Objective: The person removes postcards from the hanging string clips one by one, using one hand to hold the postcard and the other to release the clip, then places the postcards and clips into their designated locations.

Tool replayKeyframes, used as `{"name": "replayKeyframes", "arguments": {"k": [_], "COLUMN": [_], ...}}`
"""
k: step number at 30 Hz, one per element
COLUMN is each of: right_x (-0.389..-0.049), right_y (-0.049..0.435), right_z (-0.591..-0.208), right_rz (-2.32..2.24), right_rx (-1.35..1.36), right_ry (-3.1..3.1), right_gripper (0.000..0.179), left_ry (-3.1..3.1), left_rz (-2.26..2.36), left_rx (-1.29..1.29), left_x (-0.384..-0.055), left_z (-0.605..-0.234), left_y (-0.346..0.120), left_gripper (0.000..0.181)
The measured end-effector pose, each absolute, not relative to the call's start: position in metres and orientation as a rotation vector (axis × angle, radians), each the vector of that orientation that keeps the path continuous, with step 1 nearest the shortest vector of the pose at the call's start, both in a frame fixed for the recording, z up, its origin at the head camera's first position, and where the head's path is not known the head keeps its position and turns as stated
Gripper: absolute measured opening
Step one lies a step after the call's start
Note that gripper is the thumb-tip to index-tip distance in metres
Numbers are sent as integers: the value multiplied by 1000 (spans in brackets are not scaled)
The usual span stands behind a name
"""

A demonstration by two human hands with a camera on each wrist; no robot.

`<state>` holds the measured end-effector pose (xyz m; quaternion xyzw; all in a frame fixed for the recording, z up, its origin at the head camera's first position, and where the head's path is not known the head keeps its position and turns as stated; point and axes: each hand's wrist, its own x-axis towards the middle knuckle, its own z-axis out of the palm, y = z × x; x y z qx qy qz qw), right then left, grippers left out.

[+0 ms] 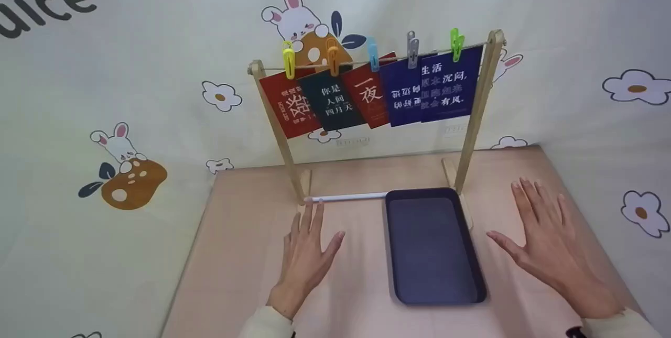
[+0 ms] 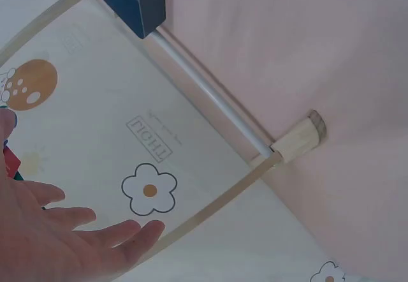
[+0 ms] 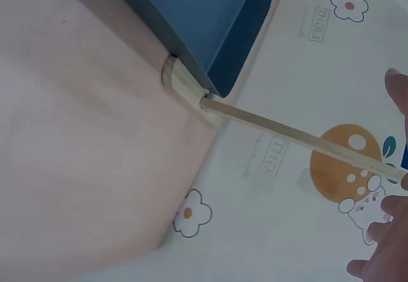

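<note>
A wooden rack [image 1: 477,112] stands at the back, with a string [image 1: 390,58] between its posts. Several printed cards hang from the string in overlapping order: a red card [image 1: 278,105] at the left, a dark green card [image 1: 331,101], another red card [image 1: 369,98], and two blue cards [image 1: 456,84] at the right. Small clothespins in yellow [image 1: 289,62], orange [image 1: 333,59], blue [image 1: 372,54], grey [image 1: 413,51] and green [image 1: 457,45] pinch them. My left hand [image 1: 305,254], fingers extended, is left of a dark tray [image 1: 389,254]. To its right my right hand [image 1: 550,243] spreads its fingers, holding nothing.
A white rod [image 1: 348,196] joins the rack's feet low down, its right part hidden behind the tray. The pink table [image 1: 230,254] meets a printed cloth backdrop [image 1: 173,91] at the back and both sides.
</note>
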<state>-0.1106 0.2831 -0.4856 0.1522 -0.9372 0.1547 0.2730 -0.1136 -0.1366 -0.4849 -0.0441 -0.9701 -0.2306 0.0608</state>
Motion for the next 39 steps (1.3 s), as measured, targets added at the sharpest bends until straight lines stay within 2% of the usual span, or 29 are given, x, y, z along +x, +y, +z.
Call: {"name": "replayKeyframes", "arguments": {"k": [14,29,39], "right_x": [-124,-166,-190], "right_y": [285,286,282], "right_z": [-451,-400,-371], "right_rz": [296,276,204], "right_rx": [485,680,784], "right_ry": [-2487,-2239,-2151], "right_gripper": [105,98,92], "left_ry": [-2870,-2823,-2757], "left_rz": [-828,-1052,-1357], "left_rx": [-270,-463,-459], "left_x": [-131,-155,-166], "left_z": [-457,-431,-422], "left_y": [-86,-35,-10], "left_gripper": [81,81,76]}}
